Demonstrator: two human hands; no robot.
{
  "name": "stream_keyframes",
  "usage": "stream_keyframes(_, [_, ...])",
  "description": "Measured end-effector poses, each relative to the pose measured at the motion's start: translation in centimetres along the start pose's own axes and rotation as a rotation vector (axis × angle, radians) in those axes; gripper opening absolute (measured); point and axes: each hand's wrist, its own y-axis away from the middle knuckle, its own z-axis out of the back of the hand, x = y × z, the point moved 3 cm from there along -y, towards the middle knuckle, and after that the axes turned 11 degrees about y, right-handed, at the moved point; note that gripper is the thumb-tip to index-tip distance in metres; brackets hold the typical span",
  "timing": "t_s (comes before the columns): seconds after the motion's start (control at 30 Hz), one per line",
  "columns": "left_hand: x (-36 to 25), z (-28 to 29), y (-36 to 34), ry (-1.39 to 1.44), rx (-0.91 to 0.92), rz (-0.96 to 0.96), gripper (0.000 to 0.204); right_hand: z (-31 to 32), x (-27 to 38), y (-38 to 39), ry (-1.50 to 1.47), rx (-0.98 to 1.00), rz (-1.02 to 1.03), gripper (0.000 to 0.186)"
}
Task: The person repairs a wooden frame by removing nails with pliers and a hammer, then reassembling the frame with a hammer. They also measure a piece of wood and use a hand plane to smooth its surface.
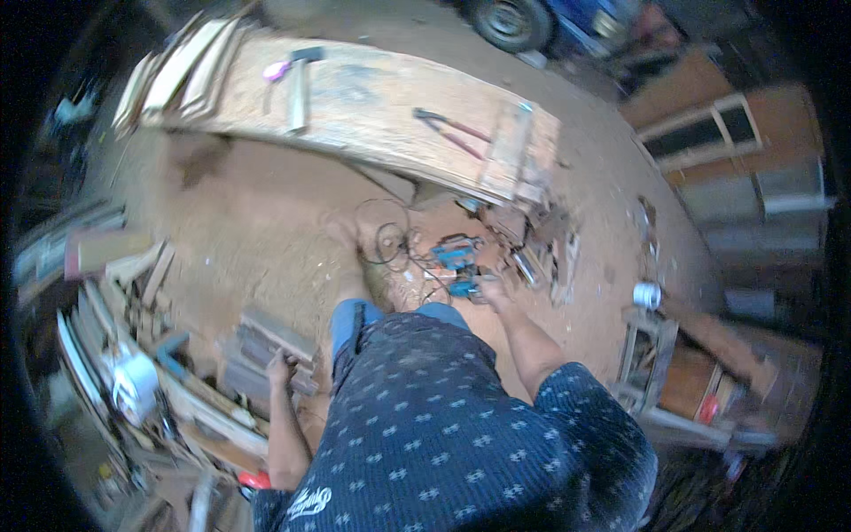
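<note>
The patterned shirt (417, 408) filled the foreground, and there was the right hand (490, 291) curled around a blue tool (461, 289), the left hand (281, 366) clasping wooden boards (277, 332) well leftward of that grip, tool work on them apparently not begun.

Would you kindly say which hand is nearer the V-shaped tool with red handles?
Right. The right hand is below the V-shaped tool, at a blue power tool; the left hand farther, lower left, at brown wooden boards.

Dark navy short-sleeved shirt (417, 417) with small pale motifs and white lettering (310, 503), blue shorts (347, 324).
</note>
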Motion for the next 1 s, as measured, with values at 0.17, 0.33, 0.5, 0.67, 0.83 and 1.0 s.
stream_keyframes(0.17, [-4.6, 6.7, -0.1, -0.23, -0.051, 0.005, 0.045, -6.4, -6.8, 1.2, -0.17, -0.021, -0.145, 0.027])
stream_keyframes(0.33, [-7.6, 5.7, -1.2, -0.378, 0.099, 0.121, 0.043, -10.1, -11.4, 3.4, -0.314, 0.002, -0.203, 0.028])
stream_keyframes(0.5, [-9.9, -5.5, 1.3, -0.735, 0.266, -0.003, 0.045, -8.9, -16.0, 7.2, -0.439, -0.209, -0.243, 0.027])
stream_keyframes(0.67, [-12.7, -11.9, 0.7, -0.844, 0.407, -0.146, 0.048, -7.4, -22.0, 10.2, -0.465, -0.373, -0.368, 0.027])
stream_keyframes(0.83, [-11.1, -15.2, -0.7, -0.82, 0.564, -0.157, 0.048, -9.4, -31.2, 15.1, -0.534, -0.556, -0.366, 0.028])
stream_keyframes(1.0, [-6.9, -7.3, -5.7, -0.56, 0.597, -0.226, 0.05, -13.0, -30.7, 21.6, -0.202, -0.361, -0.343, 0.03])
